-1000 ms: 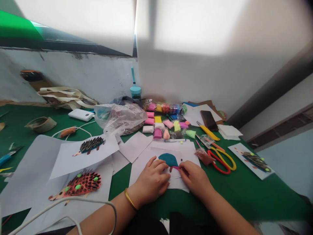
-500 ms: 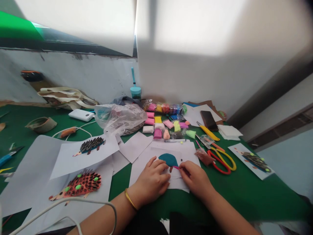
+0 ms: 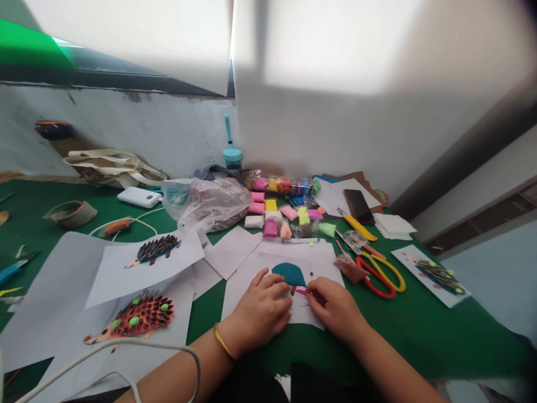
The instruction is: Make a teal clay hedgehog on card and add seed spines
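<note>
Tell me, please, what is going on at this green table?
On white paper, a person's left hand rests at a blue dome shape's edge. The right hand pinches a slim pink tool, its tip near a small brown piece below the dome. Hedgehog pictures lie to the left, another at the far right, and colourful packets near the paper's far edge.

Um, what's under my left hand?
White paper shows around your left hand, which overlaps the teal clay shape's lower edge; anything directly beneath your palm is covered.
</note>
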{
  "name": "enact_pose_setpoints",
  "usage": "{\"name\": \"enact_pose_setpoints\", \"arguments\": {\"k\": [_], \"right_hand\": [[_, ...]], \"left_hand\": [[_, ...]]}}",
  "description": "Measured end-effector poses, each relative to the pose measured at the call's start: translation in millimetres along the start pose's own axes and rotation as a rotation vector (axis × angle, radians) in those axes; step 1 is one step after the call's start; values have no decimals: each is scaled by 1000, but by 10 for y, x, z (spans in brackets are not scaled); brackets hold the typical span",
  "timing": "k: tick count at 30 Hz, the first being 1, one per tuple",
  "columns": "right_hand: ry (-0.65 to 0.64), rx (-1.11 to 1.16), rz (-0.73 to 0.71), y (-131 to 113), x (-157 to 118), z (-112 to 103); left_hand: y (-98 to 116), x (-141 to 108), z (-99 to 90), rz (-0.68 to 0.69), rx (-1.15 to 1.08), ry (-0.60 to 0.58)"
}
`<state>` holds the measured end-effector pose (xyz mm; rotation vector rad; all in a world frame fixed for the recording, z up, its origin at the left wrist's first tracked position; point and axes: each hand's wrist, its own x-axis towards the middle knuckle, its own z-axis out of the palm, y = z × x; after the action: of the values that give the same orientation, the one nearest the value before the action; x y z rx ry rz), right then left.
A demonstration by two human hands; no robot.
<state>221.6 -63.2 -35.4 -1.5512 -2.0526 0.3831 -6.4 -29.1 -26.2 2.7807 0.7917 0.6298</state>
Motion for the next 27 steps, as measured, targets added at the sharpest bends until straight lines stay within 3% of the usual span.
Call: {"name": "enact_pose_setpoints", "arguments": {"k": [14, 19, 22, 27], "right_hand": [[12, 75, 89, 6, -20, -5], [189, 93, 74, 96, -5, -40], [322, -88, 63, 230, 51, -58], [193, -525, 100, 348, 107, -28]], "left_hand": [[56, 21, -56, -24, 105, -23], [58, 19, -62, -33, 115, -45], [54, 11, -61, -27, 106, -35], [50, 10, -89, -15, 54, 46]]}}
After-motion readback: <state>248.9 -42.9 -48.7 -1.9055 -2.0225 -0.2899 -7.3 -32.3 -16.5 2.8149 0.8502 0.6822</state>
